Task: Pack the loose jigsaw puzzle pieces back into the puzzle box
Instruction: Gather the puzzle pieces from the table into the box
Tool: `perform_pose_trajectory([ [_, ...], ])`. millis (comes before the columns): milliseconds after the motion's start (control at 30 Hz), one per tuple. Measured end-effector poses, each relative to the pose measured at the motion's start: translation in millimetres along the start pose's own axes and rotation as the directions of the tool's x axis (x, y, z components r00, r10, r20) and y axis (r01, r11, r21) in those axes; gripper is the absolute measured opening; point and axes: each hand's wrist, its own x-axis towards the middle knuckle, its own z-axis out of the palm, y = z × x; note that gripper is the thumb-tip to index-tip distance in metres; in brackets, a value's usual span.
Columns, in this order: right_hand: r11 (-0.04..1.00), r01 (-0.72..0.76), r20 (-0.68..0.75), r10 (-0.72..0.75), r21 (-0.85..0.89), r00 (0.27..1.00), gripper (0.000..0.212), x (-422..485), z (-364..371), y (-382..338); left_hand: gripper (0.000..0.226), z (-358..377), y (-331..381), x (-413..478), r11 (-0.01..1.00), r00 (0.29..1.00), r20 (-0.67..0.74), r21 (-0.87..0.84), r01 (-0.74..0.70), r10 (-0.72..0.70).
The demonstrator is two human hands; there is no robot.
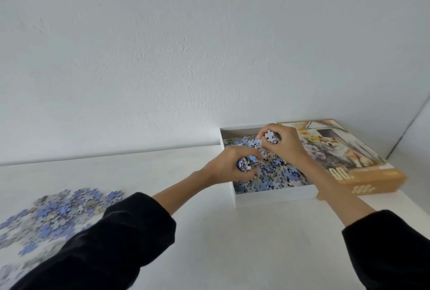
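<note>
The open white puzzle box (274, 197) stands at the back right of the white table, with a layer of blue and grey pieces inside. My left hand (229, 164) hovers over the box's left edge, curled around a clump of joined puzzle pieces (316, 164). My right hand (285, 143) is above the box's far part, fingers closed on a small chunk of pieces (269, 136) with the pale back showing. A wide pile of loose blue and grey pieces (53, 215) lies on the table at the left, partly hidden by my dark left sleeve.
The box lid (363, 164), orange-edged with a dog and flowers picture, lies right of the box and touches it. A white wall runs along the table's back edge, with a corner at the far right. Bare white tabletop (244, 243) lies between my arms.
</note>
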Motion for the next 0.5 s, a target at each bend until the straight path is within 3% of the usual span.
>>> perform_pose_trajectory([
  [200,0.991,-0.009,0.069,0.018,-0.13,0.997,0.006,10,6,58,0.018,23,-25,34,0.994,0.992,0.122,0.095,-0.049,0.037],
  [333,0.99,-0.015,0.101,0.03,-0.143,0.994,0.012,13,7,77,0.029,34,-41,39,0.987,0.989,0.139,0.149,-0.068,0.048],
  [500,0.996,0.007,0.043,-0.003,-0.091,0.999,0.031,14,12,83,0.047,39,-47,37,0.981,0.984,0.168,0.175,-0.087,0.057],
])
